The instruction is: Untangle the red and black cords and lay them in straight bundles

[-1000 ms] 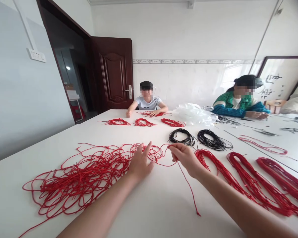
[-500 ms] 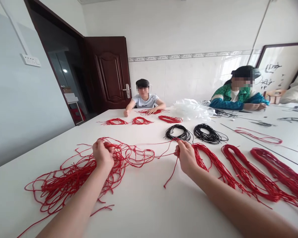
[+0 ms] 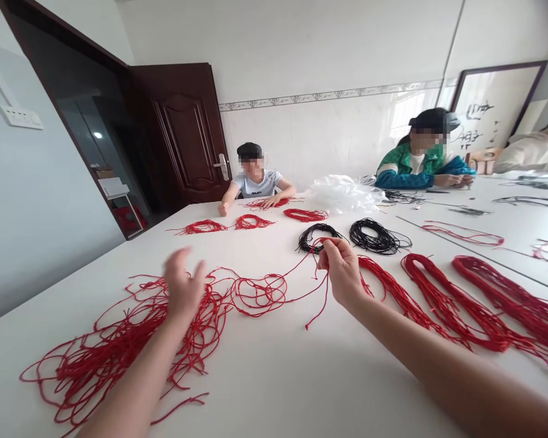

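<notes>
A big tangle of red cord [image 3: 119, 340] lies on the white table [image 3: 274, 377] in front of me at the left. Above it hovers my left hand [image 3: 182, 286], blurred, fingers spread and holding nothing. My right hand [image 3: 340, 271] is raised a little above the table and pinches a single red cord strand [image 3: 317, 298]; the strand runs back to the tangle and its loose end hangs below the hand. To the right of that hand lie three long sorted bundles of red cord [image 3: 461, 304].
Two black cord coils [image 3: 347, 236] lie beyond my right hand. Small red bundles [image 3: 251, 220] and a clear plastic heap [image 3: 344, 193] sit at the far side, where one person sits. Another person works at the right, with a third at the frame's right edge. A dark door stands open at the left.
My left hand let go of the tangle it was gripping and opened above it. My right hand lifted slightly with the pinched strand. The camera turned left.
</notes>
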Demonstrator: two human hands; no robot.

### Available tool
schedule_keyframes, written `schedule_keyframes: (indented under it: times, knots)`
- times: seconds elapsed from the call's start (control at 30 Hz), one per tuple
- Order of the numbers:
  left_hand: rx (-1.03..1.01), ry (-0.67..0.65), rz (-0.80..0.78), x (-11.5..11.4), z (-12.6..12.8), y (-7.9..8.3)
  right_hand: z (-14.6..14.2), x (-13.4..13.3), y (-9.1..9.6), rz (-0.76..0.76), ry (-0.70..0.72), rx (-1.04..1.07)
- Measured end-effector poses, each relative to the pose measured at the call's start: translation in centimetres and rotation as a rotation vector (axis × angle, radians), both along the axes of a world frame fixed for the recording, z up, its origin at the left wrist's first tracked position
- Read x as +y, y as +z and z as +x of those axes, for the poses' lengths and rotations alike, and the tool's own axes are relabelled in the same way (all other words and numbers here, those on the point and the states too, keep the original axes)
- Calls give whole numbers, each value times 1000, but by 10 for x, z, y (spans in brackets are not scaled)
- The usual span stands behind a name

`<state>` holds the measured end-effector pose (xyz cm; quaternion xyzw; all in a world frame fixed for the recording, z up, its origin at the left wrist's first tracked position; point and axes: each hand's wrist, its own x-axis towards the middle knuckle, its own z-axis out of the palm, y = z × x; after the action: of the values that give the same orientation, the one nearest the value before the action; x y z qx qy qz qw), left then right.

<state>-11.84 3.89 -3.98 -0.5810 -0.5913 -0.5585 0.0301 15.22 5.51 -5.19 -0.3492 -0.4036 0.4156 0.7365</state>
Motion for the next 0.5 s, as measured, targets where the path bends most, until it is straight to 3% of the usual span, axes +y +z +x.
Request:
schedule_keyframes:
  times: [0.13,0.2,0.27,0.43,0.5]
  knots:
    - [295,-401,-328,-11,39,-22,-3,-4,3,10,50,-21]
    - [359,-504,-444,-13,44,-27,1,-1,3,12,35,-1]
    - [315,-502,-429,-11,39,-26,7,4,1,9,10,31]
    - [60,-335,-292,-3,16,-7,13,12,-2,-26,-16,102]
    - [12,-349,-290,-5,15,-3,10,10,-1,-29,8,103]
